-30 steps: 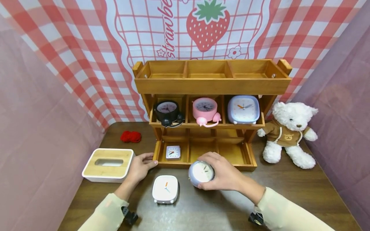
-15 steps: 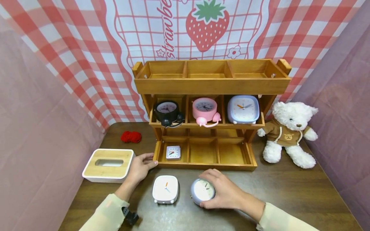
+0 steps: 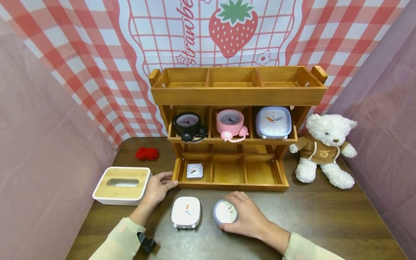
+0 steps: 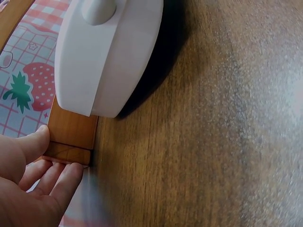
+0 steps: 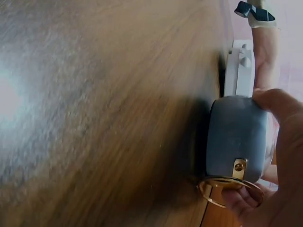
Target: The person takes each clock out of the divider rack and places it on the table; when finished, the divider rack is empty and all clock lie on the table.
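Observation:
My right hand (image 3: 248, 218) grips a round blue-grey alarm clock (image 3: 225, 212) with its pale face up, close over the table in front of the shelf. In the right wrist view, the clock's side (image 5: 236, 137) shows a gold ring handle (image 5: 213, 191), with fingertips right at it. My left hand (image 3: 159, 189) holds the front left corner of the wooden shelf (image 3: 227, 187); in the left wrist view, thumb and fingers pinch that corner (image 4: 68, 153). Between the hands lies a white square clock (image 3: 186, 212), face up. A small white clock (image 3: 194, 171) sits in the bottom tier's left compartment.
The middle tier holds a black twin-bell clock (image 3: 188, 122), a pink one (image 3: 230, 122) and a lavender square clock (image 3: 274, 122). Left stands a tissue box (image 3: 121, 184), with a red yarn bundle (image 3: 147, 154) behind it. A white teddy bear (image 3: 325, 151) sits right.
My right hand has drawn the round clock back from the shelf's front edge toward me, then slightly left. My left hand stays at the shelf corner.

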Demonstrator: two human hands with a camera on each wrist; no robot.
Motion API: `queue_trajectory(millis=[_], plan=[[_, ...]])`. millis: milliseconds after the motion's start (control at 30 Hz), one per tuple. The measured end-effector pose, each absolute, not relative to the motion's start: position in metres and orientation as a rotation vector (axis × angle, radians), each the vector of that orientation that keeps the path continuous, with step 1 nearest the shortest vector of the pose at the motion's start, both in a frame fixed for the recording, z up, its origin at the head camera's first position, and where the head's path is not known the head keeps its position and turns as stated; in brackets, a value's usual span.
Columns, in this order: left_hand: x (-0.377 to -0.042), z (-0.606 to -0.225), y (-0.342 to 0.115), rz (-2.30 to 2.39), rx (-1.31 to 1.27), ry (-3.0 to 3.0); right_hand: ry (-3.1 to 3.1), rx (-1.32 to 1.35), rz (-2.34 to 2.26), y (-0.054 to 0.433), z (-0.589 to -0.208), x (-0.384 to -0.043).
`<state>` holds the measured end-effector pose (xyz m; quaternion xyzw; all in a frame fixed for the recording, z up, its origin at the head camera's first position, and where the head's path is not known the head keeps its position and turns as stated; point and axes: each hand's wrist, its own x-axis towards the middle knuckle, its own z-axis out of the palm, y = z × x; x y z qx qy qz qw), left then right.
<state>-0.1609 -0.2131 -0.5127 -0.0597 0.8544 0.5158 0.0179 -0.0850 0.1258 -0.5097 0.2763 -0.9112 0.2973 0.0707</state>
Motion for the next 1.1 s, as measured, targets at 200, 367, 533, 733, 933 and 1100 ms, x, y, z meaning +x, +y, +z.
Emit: queue_trajectory(millis=[200,367,533,733,933,1100], plan=[[-0.16,-0.512,-0.213,1.597,-0.182,2.659,-2.75,0.781,0.894,0.122,-0.51,-0.083],[-0.162,-0.513,-0.214,1.599,-0.179,2.668,-2.768,0.75,0.903,0.119,-0.511,-0.08],[-0.162,-0.514,-0.214,1.597,-0.167,2.671,-2.769,0.737,0.87,0.119,-0.51,-0.078],[-0.162,-0.515,-0.214,1.602,-0.163,2.668,-2.751,0.755,0.871,0.122,-0.505,-0.079],[-0.162,-0.514,-0.213,1.601,-0.164,2.665,-2.717,0.846,0.856,0.128,-0.491,-0.083],[-0.162,-0.514,-0.214,1.598,-0.163,2.666,-2.617,1.042,0.932,0.134,-0.477,-0.093]])
